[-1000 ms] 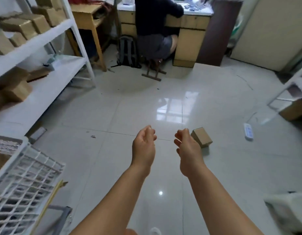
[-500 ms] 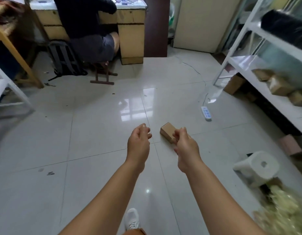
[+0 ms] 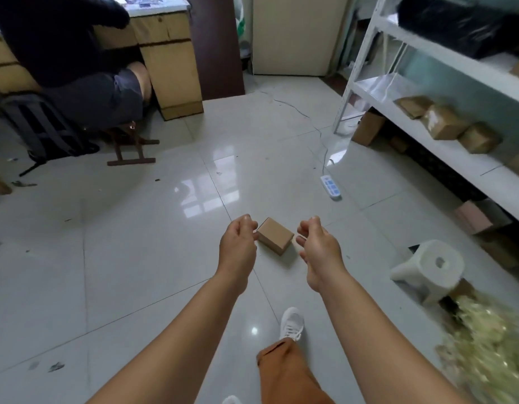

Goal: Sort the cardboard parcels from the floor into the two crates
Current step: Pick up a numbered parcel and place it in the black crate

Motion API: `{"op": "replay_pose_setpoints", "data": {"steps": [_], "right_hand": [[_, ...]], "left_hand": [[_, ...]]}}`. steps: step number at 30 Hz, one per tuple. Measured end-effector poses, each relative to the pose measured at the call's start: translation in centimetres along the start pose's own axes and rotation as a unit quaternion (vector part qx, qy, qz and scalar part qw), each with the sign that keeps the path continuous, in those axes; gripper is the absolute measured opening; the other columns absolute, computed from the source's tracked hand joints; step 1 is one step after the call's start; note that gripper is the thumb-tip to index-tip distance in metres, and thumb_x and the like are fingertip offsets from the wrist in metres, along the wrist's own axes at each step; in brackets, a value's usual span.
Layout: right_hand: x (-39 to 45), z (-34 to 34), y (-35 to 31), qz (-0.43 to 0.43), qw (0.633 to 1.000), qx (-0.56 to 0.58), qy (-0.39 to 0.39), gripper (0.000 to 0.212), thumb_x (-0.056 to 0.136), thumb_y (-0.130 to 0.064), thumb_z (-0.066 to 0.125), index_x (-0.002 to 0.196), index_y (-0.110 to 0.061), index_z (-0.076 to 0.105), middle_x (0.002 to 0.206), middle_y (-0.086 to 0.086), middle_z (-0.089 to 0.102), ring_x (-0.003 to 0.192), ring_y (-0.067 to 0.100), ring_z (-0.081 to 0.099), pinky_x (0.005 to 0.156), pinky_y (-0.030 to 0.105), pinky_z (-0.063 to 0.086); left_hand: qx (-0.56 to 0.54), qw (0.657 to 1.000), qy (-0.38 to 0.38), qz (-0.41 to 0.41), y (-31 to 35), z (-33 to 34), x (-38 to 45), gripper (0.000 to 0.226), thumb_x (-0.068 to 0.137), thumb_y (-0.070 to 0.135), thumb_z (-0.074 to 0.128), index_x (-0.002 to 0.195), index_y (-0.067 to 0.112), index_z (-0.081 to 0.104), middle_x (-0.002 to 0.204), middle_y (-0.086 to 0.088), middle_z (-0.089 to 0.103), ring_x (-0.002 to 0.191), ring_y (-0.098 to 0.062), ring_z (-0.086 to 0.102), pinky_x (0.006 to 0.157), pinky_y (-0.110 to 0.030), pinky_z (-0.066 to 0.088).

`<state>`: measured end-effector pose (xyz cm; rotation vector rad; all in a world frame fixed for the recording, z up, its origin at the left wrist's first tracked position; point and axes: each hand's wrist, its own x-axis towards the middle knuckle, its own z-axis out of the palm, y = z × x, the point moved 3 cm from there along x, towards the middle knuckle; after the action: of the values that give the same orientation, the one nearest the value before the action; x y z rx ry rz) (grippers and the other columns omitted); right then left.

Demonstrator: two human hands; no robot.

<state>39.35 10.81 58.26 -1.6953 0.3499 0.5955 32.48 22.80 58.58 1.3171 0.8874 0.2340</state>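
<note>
The small cardboard parcel (image 3: 275, 235), on the floor (image 3: 135, 258) mid-room, is now framed by the left hand (image 3: 237, 246) and right hand (image 3: 318, 249), loosely curled and empty, so it can be picked up next.

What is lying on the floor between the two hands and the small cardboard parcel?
Nothing visible. The cardboard parcel lies alone on bare tile, framed by the left hand and right hand, both empty with loosely curled fingers. The power strip lies beyond it, out of the way.
</note>
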Motion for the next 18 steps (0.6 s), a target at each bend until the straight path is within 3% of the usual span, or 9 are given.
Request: {"op": "replay_pose_setpoints", "data": {"steps": [3, 7, 16, 18], "right_hand": [[4.5, 0.1, -1.6, 0.016, 1.0, 0.01, 0.008, 0.04, 0.095, -0.039, 0.037, 0.104, -0.005, 0.056, 0.123, 0.01, 0.058, 0.118, 0.027, 0.053, 0.099, 0.041, 0.041], [11.1, -0.2, -4.5, 0.026, 0.999, 0.03, 0.0, 0.042, 0.096, -0.035, 0.038, 0.114, -0.001, 0.055, 0.122, 0.007, 0.058, 0.116, 0.025, 0.054, 0.101, 0.041, 0.041], [25.7, -0.9, -7.1, 0.075, 0.997, 0.013, 0.001, 0.033, 0.098, -0.037, 0.036, 0.106, -0.012, 0.056, 0.122, 0.009, 0.059, 0.114, 0.023, 0.055, 0.094, 0.036, 0.042], [28.5, -0.5, -6.6, 0.08, 0.997, 0.011, 0.004, 0.031, 0.097, -0.037, 0.036, 0.105, -0.014, 0.056, 0.119, 0.003, 0.058, 0.115, 0.019, 0.053, 0.09, 0.032, 0.04]], "left_hand": [[0.008, 1.0, -0.003, -0.016, 0.7, 2.2, 3.9, 0.021, 0.102, 0.033, 0.034, 0.11, 0.022, 0.05, 0.117, 0.002, 0.059, 0.103, -0.013, 0.058, 0.093, -0.032, 0.045], [0.028, 0.999, 0.0, -0.033, 1.9, 6.0, 9.8, 0.023, 0.102, 0.035, 0.034, 0.112, 0.023, 0.051, 0.119, 0.002, 0.059, 0.107, -0.014, 0.058, 0.094, -0.035, 0.045], [0.074, 0.994, -0.003, -0.081, 1.4, 14.8, 22.6, 0.032, 0.102, 0.037, 0.032, 0.122, 0.019, 0.05, 0.12, 0.003, 0.057, 0.109, -0.015, 0.056, 0.098, -0.035, 0.044], [0.082, 0.993, -0.004, -0.085, 0.6, 15.7, 25.3, 0.026, 0.102, 0.036, 0.033, 0.112, 0.022, 0.051, 0.117, 0.002, 0.057, 0.109, -0.015, 0.056, 0.096, -0.035, 0.045]]}}
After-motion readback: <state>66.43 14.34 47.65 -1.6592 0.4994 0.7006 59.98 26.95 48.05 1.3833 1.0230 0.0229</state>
